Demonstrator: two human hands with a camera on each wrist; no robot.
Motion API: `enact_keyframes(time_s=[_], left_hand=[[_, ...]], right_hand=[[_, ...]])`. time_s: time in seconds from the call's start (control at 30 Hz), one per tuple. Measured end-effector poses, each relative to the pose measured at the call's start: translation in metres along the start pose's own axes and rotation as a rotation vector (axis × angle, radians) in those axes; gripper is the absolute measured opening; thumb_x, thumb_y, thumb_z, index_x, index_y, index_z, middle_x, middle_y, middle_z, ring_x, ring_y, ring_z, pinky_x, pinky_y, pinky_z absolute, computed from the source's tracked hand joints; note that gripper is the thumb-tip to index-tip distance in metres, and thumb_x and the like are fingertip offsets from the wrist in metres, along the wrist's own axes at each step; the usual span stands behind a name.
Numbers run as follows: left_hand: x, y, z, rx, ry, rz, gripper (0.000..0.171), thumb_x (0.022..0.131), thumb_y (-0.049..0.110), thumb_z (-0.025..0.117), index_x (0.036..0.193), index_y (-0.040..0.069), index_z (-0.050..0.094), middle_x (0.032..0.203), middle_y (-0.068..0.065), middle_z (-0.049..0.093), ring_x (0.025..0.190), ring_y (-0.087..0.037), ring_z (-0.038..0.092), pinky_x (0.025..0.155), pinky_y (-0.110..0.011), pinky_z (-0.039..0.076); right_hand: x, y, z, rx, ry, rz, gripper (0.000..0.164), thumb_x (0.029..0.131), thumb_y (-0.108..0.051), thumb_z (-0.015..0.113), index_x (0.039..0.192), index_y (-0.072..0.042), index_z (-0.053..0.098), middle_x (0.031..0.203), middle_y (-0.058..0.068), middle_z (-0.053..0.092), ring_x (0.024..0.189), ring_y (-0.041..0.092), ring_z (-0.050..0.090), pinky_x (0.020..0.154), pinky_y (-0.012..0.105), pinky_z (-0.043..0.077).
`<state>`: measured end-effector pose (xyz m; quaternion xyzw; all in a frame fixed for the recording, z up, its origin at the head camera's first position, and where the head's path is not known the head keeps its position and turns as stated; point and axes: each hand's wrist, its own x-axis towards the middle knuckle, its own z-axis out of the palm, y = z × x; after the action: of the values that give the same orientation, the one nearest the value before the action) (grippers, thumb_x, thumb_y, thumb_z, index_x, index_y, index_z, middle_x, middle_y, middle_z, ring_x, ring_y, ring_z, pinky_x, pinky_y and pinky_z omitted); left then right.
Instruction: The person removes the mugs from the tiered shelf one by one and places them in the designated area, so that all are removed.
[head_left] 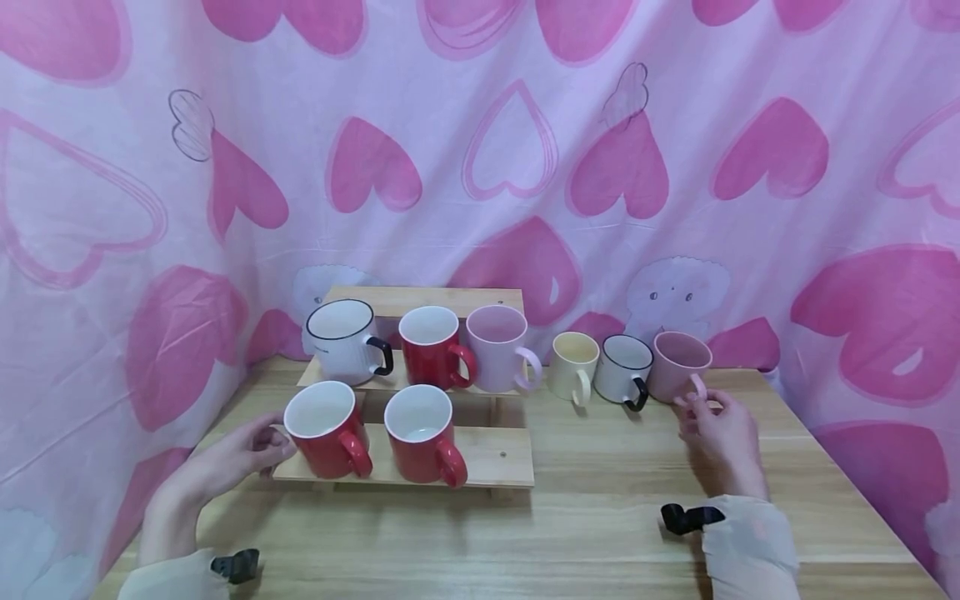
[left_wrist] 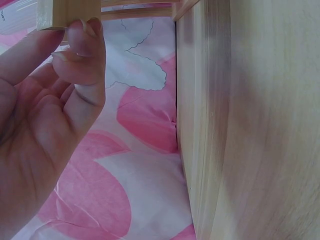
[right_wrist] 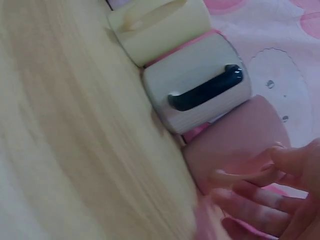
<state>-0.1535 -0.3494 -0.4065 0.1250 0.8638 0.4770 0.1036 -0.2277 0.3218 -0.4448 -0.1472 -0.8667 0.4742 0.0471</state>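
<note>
At the right end of the row on the table, a dusky pink mug [head_left: 678, 367] stands upright, and my right hand [head_left: 723, 433] pinches its handle between thumb and fingers. In the right wrist view the same pink handle [right_wrist: 242, 177] runs along my fingers. My left hand [head_left: 243, 454] holds the left end of a two-step wooden rack [head_left: 495, 458], its fingertips on the end of the lower plank [left_wrist: 75, 12]. Two red mugs [head_left: 326, 437] with white insides stand on that lower step, the nearer one beside my left fingers.
On the rack's upper step stand a white mug [head_left: 343, 346] with a black handle, a red mug [head_left: 429, 350] and a light pink mug [head_left: 497, 350]. Between rack and pink mug are a cream mug [head_left: 572, 367] and a white black-handled mug [head_left: 621, 371]. A heart-patterned curtain [head_left: 495, 167] hangs behind.
</note>
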Motion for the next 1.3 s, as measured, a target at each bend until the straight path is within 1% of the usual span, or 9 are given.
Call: enact_keyframes(time_s=[0.13,0.23,0.47,0.6,0.7,0.77,0.93,1.1,1.3], left_hand=[[-0.001,0.0,-0.001,0.006,0.0,0.001,0.045,0.097,0.014,0.061,0.131,-0.008,0.042,0.092,-0.013,0.061,0.07,-0.018,0.058,0.063,-0.034,0.05],[-0.001,0.001,-0.001,0.013,0.001,-0.002,0.044,0.097,0.014,0.061,0.13,-0.008,0.043,0.091,-0.013,0.061,0.07,-0.018,0.058,0.063,-0.032,0.049],[0.001,0.002,0.0,0.006,-0.005,-0.006,0.046,0.097,0.014,0.061,0.131,-0.009,0.041,0.093,-0.014,0.061,0.07,-0.019,0.058,0.062,-0.032,0.05],[0.001,0.002,0.0,-0.003,-0.008,-0.006,0.046,0.097,0.014,0.061,0.132,-0.009,0.04,0.093,-0.015,0.06,0.07,-0.019,0.058,0.062,-0.032,0.05],[0.0,0.003,0.0,-0.001,-0.008,-0.004,0.046,0.097,0.014,0.061,0.132,-0.008,0.041,0.092,-0.014,0.06,0.069,-0.019,0.058,0.062,-0.032,0.049],[0.0,0.003,0.0,0.0,-0.008,-0.002,0.045,0.097,0.015,0.061,0.132,-0.008,0.041,0.092,-0.014,0.06,0.068,-0.02,0.058,0.062,-0.031,0.048],[-0.001,0.002,0.001,0.001,-0.005,0.0,0.044,0.097,0.014,0.06,0.131,-0.008,0.042,0.091,-0.014,0.06,0.069,-0.019,0.058,0.062,-0.032,0.048],[0.0,0.001,0.001,0.008,-0.002,0.002,0.044,0.098,0.014,0.059,0.131,-0.008,0.041,0.093,-0.014,0.06,0.07,-0.019,0.058,0.063,-0.033,0.05],[0.0,0.001,0.001,0.013,0.0,0.008,0.044,0.098,0.014,0.059,0.131,-0.008,0.041,0.093,-0.013,0.06,0.069,-0.019,0.058,0.062,-0.032,0.049]], right_hand=[[-0.006,-0.004,-0.01,-0.026,-0.085,-0.007,0.079,0.097,-0.06,0.043,0.149,-0.002,0.029,0.127,0.029,0.053,0.099,0.037,0.064,0.079,0.046,0.05],[-0.009,-0.01,-0.02,-0.079,-0.056,-0.096,0.082,0.096,-0.062,0.043,0.147,0.001,0.029,0.129,0.032,0.05,0.094,0.038,0.067,0.079,0.05,0.048],[-0.017,-0.036,-0.034,-0.073,0.083,-0.268,0.058,0.102,-0.043,0.045,0.137,0.004,0.047,0.126,0.027,0.053,0.083,0.021,0.068,0.065,0.029,0.052],[-0.024,-0.058,-0.028,0.007,0.267,-0.273,0.051,0.1,-0.042,0.05,0.129,-0.001,0.058,0.104,0.009,0.066,0.072,0.003,0.064,0.061,0.02,0.045],[-0.028,-0.076,-0.016,0.124,0.417,-0.345,0.038,0.099,-0.034,0.057,0.115,-0.001,0.067,0.078,-0.005,0.066,0.064,-0.001,0.061,0.055,0.015,0.044],[-0.032,-0.087,-0.008,0.197,0.435,-0.398,0.033,0.098,-0.03,0.059,0.109,0.0,0.068,0.069,-0.007,0.063,0.061,0.002,0.06,0.051,0.016,0.047],[-0.047,-0.11,0.008,0.226,0.351,-0.484,0.029,0.098,-0.029,0.061,0.109,-0.003,0.069,0.075,-0.005,0.066,0.064,0.003,0.062,0.05,0.02,0.05],[-0.056,-0.129,0.023,0.135,0.244,-0.62,0.027,0.097,-0.025,0.063,0.109,-0.002,0.069,0.085,0.007,0.069,0.071,0.008,0.065,0.06,0.017,0.049],[-0.062,-0.148,0.039,0.064,0.071,-0.613,0.034,0.098,-0.036,0.061,0.114,-0.007,0.067,0.09,0.009,0.07,0.081,0.017,0.065,0.077,0.026,0.043]])
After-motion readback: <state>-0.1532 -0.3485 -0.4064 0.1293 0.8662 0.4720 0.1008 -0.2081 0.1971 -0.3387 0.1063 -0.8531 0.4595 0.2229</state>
